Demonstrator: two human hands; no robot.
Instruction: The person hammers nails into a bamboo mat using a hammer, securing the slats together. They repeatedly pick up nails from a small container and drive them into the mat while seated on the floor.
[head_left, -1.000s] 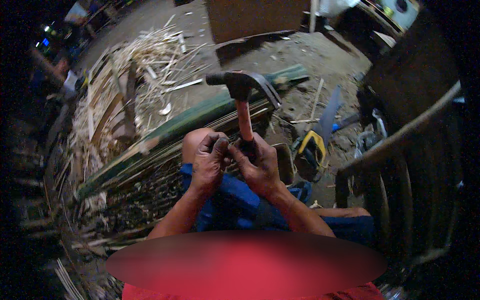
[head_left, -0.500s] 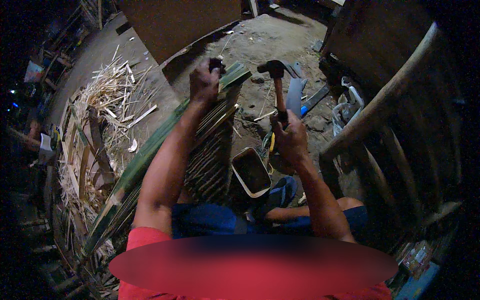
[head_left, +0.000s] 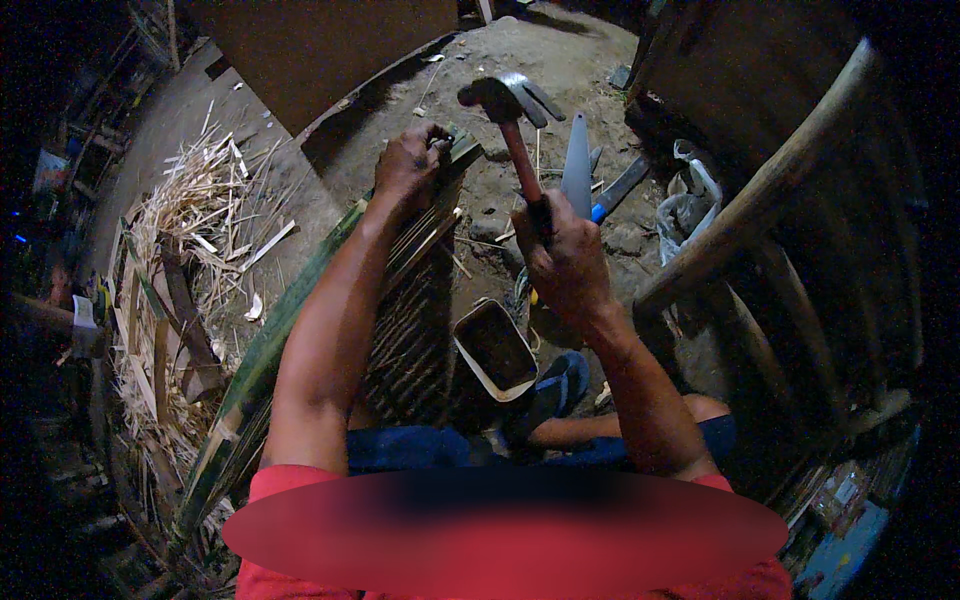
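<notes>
My right hand [head_left: 566, 258] is wrapped around the dark grip of a claw hammer [head_left: 517, 155], which is raised with its head up and tilted left. Farther left, my left hand [head_left: 404, 168] is at the far end of a green bamboo pole [head_left: 290, 325], fingers pinched together. Something small and dark shows at its fingertips, too unclear to name. Beside the pole, a panel of narrow slats [head_left: 408, 340] slopes between my arms. The hammer head is apart from the bamboo.
A rectangular tub [head_left: 481, 375] stands near my sandalled foot [head_left: 562, 385]. Beyond my right hand lie a saw blade [head_left: 577, 165] and a blue-handled tool [head_left: 622, 188]. Bamboo shavings [head_left: 225, 190] pile up at left. A thick slanting pole [head_left: 770, 190] and a plastic bag [head_left: 690, 200] are at right.
My right hand has lifted the hammer up and leftward, and its head now tilts more to the left. My left hand stays at the bamboo's far end, its fingers shifted slightly.
</notes>
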